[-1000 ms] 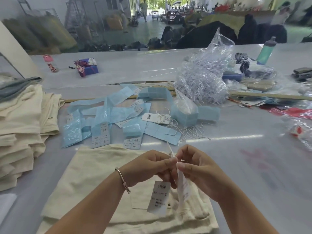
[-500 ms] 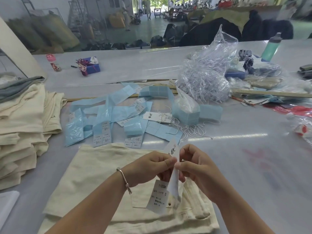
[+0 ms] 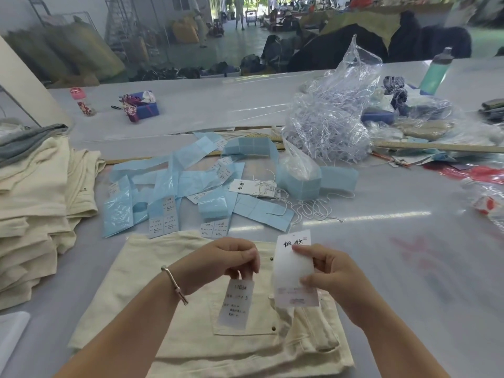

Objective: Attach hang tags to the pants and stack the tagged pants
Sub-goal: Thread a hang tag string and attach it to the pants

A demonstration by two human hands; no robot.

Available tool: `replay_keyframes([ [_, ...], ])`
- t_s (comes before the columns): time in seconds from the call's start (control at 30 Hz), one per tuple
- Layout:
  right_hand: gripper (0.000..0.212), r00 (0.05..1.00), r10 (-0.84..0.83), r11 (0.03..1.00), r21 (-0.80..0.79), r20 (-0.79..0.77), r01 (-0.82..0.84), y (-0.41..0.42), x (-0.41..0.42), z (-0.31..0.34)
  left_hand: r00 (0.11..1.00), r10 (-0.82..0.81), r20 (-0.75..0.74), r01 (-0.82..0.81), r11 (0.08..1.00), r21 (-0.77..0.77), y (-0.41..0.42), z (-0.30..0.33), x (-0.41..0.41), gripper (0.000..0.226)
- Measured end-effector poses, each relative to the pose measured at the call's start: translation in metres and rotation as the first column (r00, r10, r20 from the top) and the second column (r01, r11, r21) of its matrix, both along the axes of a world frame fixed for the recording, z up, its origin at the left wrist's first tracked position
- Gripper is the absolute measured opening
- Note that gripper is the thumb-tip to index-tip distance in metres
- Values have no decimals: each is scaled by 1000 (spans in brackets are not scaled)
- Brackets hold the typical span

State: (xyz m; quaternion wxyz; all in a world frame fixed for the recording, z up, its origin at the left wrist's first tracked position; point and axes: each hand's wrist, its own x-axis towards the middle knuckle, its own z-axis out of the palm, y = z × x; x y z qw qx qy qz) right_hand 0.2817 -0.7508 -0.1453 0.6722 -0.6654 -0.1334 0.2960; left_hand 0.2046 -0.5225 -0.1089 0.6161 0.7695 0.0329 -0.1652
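Folded cream pants (image 3: 141, 317) lie on the table right in front of me, a back pocket facing up. Above them my left hand (image 3: 226, 261) pinches the top of a small white size label (image 3: 236, 304) that hangs down. My right hand (image 3: 327, 271) holds a larger white hang tag (image 3: 293, 271) by its right edge, printed face towards me. The two hands are a short gap apart. More white tags and loose strings (image 3: 253, 186) lie among the blue paper farther back.
A stack of folded cream pants (image 3: 35, 214) stands at the left. Blue backing-paper strips (image 3: 191, 184) litter the middle. A clear bag of plastic ties (image 3: 332, 124) sits behind them, with a green bottle (image 3: 436, 72) and cluttered bags at the right. A wooden ruler (image 3: 436, 147) lies across.
My hands were pressed together working at the tags. They have drawn apart, the right hand turning the big hang tag face up and the left keeping the size label.
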Motion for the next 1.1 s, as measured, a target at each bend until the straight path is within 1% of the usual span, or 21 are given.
replay_keyframes([
  [0.07, 64, 999, -28, 999, 29, -33, 29, 0, 0, -3, 998, 39, 54, -40, 999, 34, 1, 1, 1, 16],
  [0.13, 70, 999, -28, 999, 39, -26, 29, 2, -3, -4, 992, 61, 109, -68, 996, 64, -5, 2, 3, 9],
  [0.17, 71, 1000, -13, 999, 51, -20, 14, 3, -5, -3, 988, 64, 141, -75, 995, 72, -9, 2, 4, 11],
  [0.3, 76, 997, 77, 990, 121, -23, -74, 8, -10, 0, 958, 53, 281, -96, 986, 139, -25, 7, 6, 36],
  [0.43, 76, 993, 115, 987, 115, 5, -115, 8, -15, 8, 935, 34, 353, -123, 964, 234, -31, 14, 8, 43],
  [0.5, 78, 992, 127, 987, 97, 16, -128, 8, -16, 9, 933, 47, 357, -128, 970, 208, -31, 18, 8, 39],
  [0.57, 75, 994, 99, 992, 80, 45, -102, 7, -17, 11, 927, 107, 360, -151, 984, 95, -30, 23, 6, 24],
  [0.6, 72, 995, 72, 994, 79, 68, -78, 7, -18, 14, 925, 138, 353, -163, 986, 41, -30, 26, 5, 14],
  [0.63, 67, 994, 40, 995, 89, 99, -49, 7, -19, 16, 931, 149, 333, -164, 986, 17, -31, 28, 3, 11],
  [0.67, 61, 987, 7, 995, 95, 159, -22, 7, -22, 19, 942, 132, 308, -150, 988, 35, -34, 29, 1, 15],
  [0.7, 58, 967, -24, 996, 88, 252, 2, 8, -24, 22, 955, 90, 281, -120, 989, 91, -37, 29, 1, 20],
  [0.73, 59, 935, -35, 998, 66, 352, 13, 9, -26, 26, 965, 45, 259, -87, 985, 150, -41, 28, 1, 24],
  [0.77, 62, 907, -30, 998, 59, 420, 6, 10, -28, 30, 969, 17, 246, -61, 983, 174, -47, 27, 1, 27],
  [0.8, 69, 895, -20, 996, 88, 445, -22, 10, -30, 34, 971, 15, 240, -53, 987, 150, -52, 26, 1, 30],
  [0.83, 78, 905, -5, 985, 157, 425, -68, 10, -30, 38, 971, 36, 235, -56, 995, 78, -57, 26, 1, 32],
  [0.9, 94, 949, 52, 926, 342, 312, -163, 7, -30, 45, 969, 93, 228, -73, 993, -94, -63, 26, 1, 39],
  [0.93, 96, 959, 72, 901, 395, 274, -180, 5, -28, 48, 967, 116, 227, -80, 984, -158, -65, 27, 0, 43],
  [1.0, 95, 967, 97, 888, 419, 237, -191, 1, -26, 52, 963, 149, 224, -91, 965, -247, -68, 28, -1, 48],
  [1.1, 90, 972, 107, 894, 407, 211, -187, 2, -28, 54, 960, 149, 239, -79, 957, -279, -70, 28, -3, 46],
])
